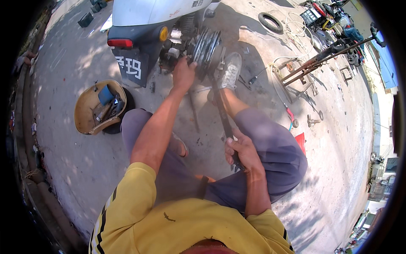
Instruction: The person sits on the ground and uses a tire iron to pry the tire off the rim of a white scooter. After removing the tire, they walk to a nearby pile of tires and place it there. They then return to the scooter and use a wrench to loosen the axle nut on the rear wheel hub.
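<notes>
A wheel rim (206, 51), with no tyre visible on it, is at the rear of a scooter (148, 15) with a pale silver body. At the rim's left side, my left hand (184, 76) has its fingers bent against the hub area; what they hold is hidden. My right hand (243, 150) is wrapped round the lower end of a long dark metal bar (223, 111). The bar slants up from my right hand to the near edge of the rim. Beside the rim rests my right foot in a grey lace-up shoe (231, 71).
To the left stands a tan tub (82, 111) with tools inside. A thin rod (193, 111) and pliers (244, 82) lie on the concrete. At the far right are a loose tyre (270, 23), a pale hose (292, 55) and a rusty metal stand (311, 67).
</notes>
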A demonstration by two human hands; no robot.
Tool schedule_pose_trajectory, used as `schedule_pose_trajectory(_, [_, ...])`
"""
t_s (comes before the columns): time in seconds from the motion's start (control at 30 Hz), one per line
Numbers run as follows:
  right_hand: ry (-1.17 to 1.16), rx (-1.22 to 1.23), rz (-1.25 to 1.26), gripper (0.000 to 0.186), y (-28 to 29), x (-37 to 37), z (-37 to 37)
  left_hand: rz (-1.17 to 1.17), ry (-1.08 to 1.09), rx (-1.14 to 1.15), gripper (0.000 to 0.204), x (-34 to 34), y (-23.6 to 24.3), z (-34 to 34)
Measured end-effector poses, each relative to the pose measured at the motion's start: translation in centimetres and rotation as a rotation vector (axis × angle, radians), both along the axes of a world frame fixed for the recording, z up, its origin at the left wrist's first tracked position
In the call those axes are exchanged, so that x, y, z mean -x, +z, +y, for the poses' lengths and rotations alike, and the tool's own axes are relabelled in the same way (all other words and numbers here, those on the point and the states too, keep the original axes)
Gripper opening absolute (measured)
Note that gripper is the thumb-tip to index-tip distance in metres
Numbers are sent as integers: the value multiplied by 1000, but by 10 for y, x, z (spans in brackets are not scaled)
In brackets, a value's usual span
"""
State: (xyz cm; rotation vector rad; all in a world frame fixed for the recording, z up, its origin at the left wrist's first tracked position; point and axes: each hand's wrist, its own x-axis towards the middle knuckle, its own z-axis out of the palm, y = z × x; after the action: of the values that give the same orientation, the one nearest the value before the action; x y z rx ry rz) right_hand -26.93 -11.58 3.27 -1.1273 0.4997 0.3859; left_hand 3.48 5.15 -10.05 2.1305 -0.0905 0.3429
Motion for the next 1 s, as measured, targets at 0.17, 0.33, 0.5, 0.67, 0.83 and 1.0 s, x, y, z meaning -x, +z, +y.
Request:
schedule_pose_trajectory(0.17, [20,-15,-22,56,-4,-1,1,30,-17,40,48,3,5,1])
schedule_pose_trajectory(0.33, [13,-28,-31,58,-2,1,-2,35,-5,22,50,9,16,0])
schedule_pose_trajectory(0.5, [21,-23,-33,59,-9,-2,-2,109,-20,33,50,10,23,-1])
schedule_pose_trajectory(0.67, [-54,-37,11,48,-4,1,27,157,-5,45,50,13,28,-5])
schedule_pose_trajectory(0.83, [-86,-82,7,48,8,1,48,132,30,29,55,16,24,-7])
schedule_pose_trajectory(1.0, [-103,-103,12,56,10,2,58,152,35,48,51,19,28,-8])
